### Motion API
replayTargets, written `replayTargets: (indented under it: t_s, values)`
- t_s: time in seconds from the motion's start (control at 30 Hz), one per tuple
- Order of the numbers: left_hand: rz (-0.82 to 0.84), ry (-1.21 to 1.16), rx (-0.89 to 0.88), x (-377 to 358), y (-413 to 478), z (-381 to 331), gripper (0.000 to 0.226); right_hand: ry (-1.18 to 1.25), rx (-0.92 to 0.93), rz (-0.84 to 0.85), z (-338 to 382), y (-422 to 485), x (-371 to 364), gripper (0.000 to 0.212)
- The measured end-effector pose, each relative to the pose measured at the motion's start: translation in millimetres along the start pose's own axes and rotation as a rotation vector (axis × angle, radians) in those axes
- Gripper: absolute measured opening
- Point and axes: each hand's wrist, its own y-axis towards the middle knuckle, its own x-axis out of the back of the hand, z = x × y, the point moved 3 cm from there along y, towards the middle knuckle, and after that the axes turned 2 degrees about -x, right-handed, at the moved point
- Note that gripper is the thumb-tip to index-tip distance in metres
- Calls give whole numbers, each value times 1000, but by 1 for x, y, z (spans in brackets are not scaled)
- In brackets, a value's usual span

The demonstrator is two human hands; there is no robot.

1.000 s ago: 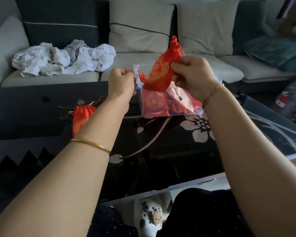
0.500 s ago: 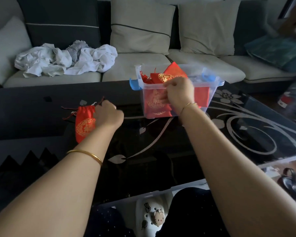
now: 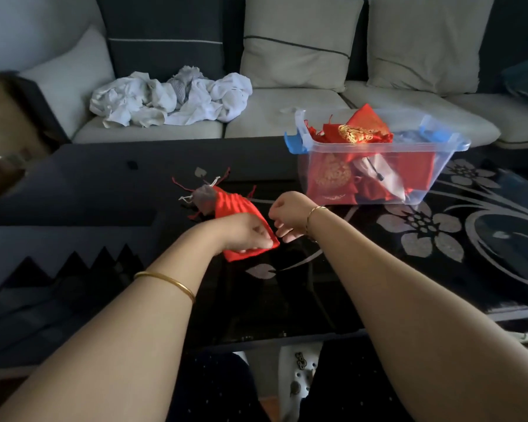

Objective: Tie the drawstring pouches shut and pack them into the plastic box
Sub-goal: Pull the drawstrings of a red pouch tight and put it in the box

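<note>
Behind the red pouch lies a grey pouch.

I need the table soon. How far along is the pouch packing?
Done: several red pouches lie in the plastic box. In hand: the left hand pinches one red pouch on the table, with the right hand close beside it. Left: tie and pack that one, then the grey pouch at its far end.
</note>
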Motion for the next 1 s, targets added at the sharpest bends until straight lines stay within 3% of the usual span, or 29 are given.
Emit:
replayTargets:
  t_s: [0.07,0.13,0.23,0.3,0.4,0.53,0.63,0.73,0.87,1.0]
  values:
    - [132,-194,-5,-6,-5,-1,9,-105,-16,31,-1,0,-5,26]
    - [60,-263,-30,-2,-2,3,9,-130,-12,22,-3,0,-5,31]
    - [-453,-89,-24,24,6,18,9,-97,-10,12,-9,1,-1,36]
    - [-744,128,122,37,6,28,28,-88,-11,16,-12,-1,1,33]
    - [-643,158,398,28,5,37,67,-70,9,35,-13,-6,1,33]
    - [-573,105,450,20,13,39,50,-32,-2,70,-13,-9,0,44]
    - [-541,34,324,22,17,35,33,13,-35,102,-16,-7,1,48]
    - [-447,-182,106,21,15,22,24,18,-14,-40,-23,-3,12,44]
    - [-356,-329,-113,24,6,1,32,105,102,-320,-28,-1,35,50]
    - [-341,-352,-259,26,-2,-10,39,164,154,-288,-30,-8,46,47]
